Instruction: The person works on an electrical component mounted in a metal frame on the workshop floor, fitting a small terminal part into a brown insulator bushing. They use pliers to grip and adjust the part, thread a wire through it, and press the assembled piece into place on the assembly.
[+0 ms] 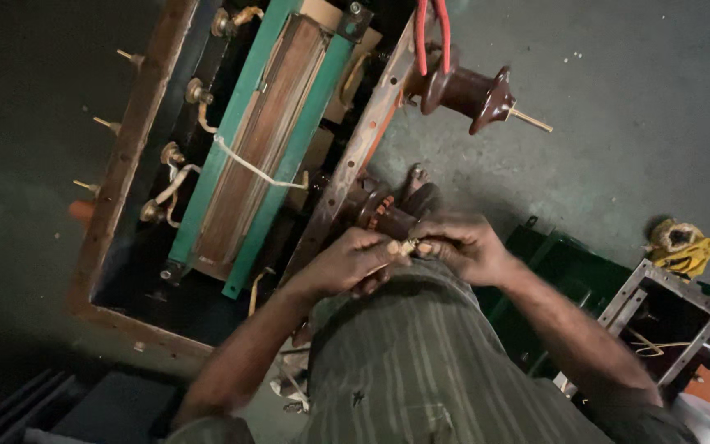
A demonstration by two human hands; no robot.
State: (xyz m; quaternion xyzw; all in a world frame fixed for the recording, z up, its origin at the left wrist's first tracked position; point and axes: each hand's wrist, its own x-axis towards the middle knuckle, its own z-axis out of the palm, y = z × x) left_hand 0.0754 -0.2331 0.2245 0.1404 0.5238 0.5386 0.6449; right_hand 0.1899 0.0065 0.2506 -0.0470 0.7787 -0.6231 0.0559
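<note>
Standing over the work, looking straight down past a striped garment (pixel 421 362). Both forearms reaching forward from the lower edge and bending inward, meeting just ahead of the body.

Left hand (pixel 353 261) curling palm-down, wrist slightly bent, fingers folded and pinching a small pale brass-coloured stud (pixel 409 246) at its near side. Right hand (pixel 466 245) coming in from the opposite side, knuckles up, fingers (pixel 441 241) clenching around the same stud, fingertips of both hands touching or nearly touching at the middle. Impossible to tell how far the stud runs inside the hands, being mostly hidden by the fingers.

Stud sitting at the near end of a dark brown ribbed bushing (pixel 384 212), lying just beyond the hands and pressing against the rusty rim of the open metal tank (pixel 125 156). A bare foot (pixel 415 182) showing just past the bushing on the grey floor (pixel 618 107).

Inside the tank, a brown core clamped between green frame bars (pixel 240 107), tied across with a pale cord (pixel 248 164). Further up the rim, a second brown bushing (pixel 474 94) sticking out sideways with a thin rod at its tip, red cables (pixel 431 37) looping above it. Off to the right, well apart, a smaller open metal box (pixel 667 316) and a yellow rag (pixel 684 247).
</note>
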